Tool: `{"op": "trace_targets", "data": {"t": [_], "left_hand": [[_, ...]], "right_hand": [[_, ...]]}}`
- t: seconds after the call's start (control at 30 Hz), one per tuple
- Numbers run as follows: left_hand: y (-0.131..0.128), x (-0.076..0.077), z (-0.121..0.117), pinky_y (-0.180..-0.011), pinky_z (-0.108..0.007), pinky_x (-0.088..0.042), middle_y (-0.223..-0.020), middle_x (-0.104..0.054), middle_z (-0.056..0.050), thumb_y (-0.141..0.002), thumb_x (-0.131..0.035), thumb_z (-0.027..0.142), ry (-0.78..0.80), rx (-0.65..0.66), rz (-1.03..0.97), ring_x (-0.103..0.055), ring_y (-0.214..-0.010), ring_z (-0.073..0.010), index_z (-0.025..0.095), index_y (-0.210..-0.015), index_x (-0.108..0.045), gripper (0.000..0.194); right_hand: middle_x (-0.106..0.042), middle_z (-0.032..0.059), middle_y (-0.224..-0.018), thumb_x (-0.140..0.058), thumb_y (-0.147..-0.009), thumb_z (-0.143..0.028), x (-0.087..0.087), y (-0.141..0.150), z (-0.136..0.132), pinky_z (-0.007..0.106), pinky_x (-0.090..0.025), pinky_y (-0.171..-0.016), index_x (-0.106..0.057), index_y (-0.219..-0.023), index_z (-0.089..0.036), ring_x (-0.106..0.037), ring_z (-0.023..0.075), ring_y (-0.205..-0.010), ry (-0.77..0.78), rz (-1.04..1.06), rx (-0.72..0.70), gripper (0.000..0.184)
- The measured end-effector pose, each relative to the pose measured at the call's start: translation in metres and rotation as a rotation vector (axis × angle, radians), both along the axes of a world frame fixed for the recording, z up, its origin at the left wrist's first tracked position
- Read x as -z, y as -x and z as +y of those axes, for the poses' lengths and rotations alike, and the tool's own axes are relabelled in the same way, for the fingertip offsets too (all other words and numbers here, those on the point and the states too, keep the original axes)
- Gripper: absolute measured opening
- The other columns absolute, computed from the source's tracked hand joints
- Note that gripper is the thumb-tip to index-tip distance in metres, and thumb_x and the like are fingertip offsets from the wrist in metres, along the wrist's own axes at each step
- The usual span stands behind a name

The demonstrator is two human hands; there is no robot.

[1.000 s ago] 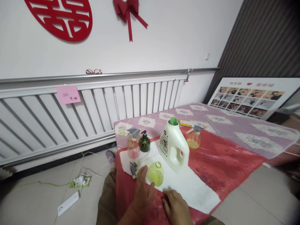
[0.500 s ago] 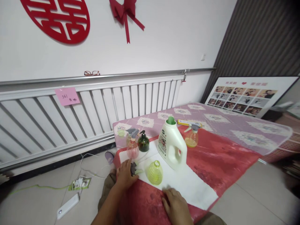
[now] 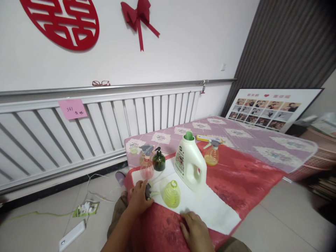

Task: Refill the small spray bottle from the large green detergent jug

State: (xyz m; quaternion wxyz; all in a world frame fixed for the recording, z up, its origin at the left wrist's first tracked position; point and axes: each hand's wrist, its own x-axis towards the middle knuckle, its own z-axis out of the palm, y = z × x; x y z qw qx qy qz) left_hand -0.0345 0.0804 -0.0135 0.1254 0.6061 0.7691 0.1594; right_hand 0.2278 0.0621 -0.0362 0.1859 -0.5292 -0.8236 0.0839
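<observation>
My left hand [image 3: 138, 198] rests at the near left corner of the white cloth [image 3: 207, 206], its fingers closed on a grey spray nozzle [image 3: 148, 190] lying there. My right hand [image 3: 196, 232] lies flat on the red cover [image 3: 244, 175] at the cloth's front edge, fingers apart, holding nothing. A capless yellow-green bottle [image 3: 172, 193] stands on the cloth just right of the nozzle. Behind it stands a white detergent jug [image 3: 190, 163] with a green cap. A pink spray bottle [image 3: 146, 165] and a dark green pump bottle [image 3: 159, 161] stand at the cloth's far left.
An orange spray bottle [image 3: 211, 155] and a yellow flat item [image 3: 207, 139] sit further back on the low table. A white slatted radiator cover [image 3: 105, 122] runs along the wall. A power strip [image 3: 71, 236] and cables lie on the floor at left. A photo board [image 3: 270, 109] leans at right.
My left hand moved from beside the yellow-green bottle leftward onto the grey spray nozzle and closed on it. The right hand stayed put. The view drifted slightly.
</observation>
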Motion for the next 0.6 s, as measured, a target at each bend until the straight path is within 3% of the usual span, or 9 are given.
{"op": "trace_targets", "data": {"t": [0.27, 0.6], "left_hand": [[0.000, -0.002, -0.011, -0.107, -0.041, -0.025, -0.140, -0.039, -0.013, -0.065, -0.057, 0.035, -0.092, 0.032, -0.016, -0.037, -0.131, -0.0265, 0.019, -0.139, -0.033, 0.080], [0.005, -0.009, -0.017, -0.109, -0.043, -0.027, -0.139, -0.040, -0.013, -0.064, -0.061, 0.033, -0.152, 0.065, -0.080, -0.039, -0.129, -0.0275, 0.018, -0.138, -0.033, 0.080]], "right_hand": [[-0.068, 0.0052, -0.088, -0.052, -0.081, -0.018, 0.009, -0.002, 0.000, 0.031, -0.049, -0.075, -0.068, -0.094, -0.023, -0.062, 0.0208, -0.083, -0.041, 0.043, -0.003, 0.021], [-0.069, 0.0084, -0.088, -0.052, -0.082, -0.020, 0.003, -0.004, 0.002, 0.033, -0.053, -0.076, -0.069, -0.097, -0.019, -0.065, 0.0219, -0.083, -0.020, 0.082, -0.066, 0.023]]}}
